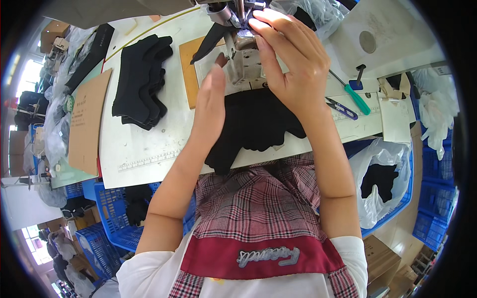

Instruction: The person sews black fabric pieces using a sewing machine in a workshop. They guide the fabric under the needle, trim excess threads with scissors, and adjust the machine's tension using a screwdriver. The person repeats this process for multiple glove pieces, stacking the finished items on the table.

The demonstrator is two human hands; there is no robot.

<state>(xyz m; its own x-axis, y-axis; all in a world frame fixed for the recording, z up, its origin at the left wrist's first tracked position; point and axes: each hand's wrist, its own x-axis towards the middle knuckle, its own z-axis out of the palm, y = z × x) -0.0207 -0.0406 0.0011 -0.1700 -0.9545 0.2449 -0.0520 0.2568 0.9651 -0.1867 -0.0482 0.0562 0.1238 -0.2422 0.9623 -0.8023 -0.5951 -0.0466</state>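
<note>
Under both hands, black fabric, sewing machine

Both bare forearms rise from the lower edge of the view and reach forward, converging toward the top centre. The left hand is held edge-on, palm facing inward, its fingers straight and close together, with the thumb tip showing near the top. The right hand sits higher and further forward, its back turned toward the camera, wrist bent slightly inward, fingers curled and pinched together at their tips. The two hands stay apart, not touching each other.
</note>
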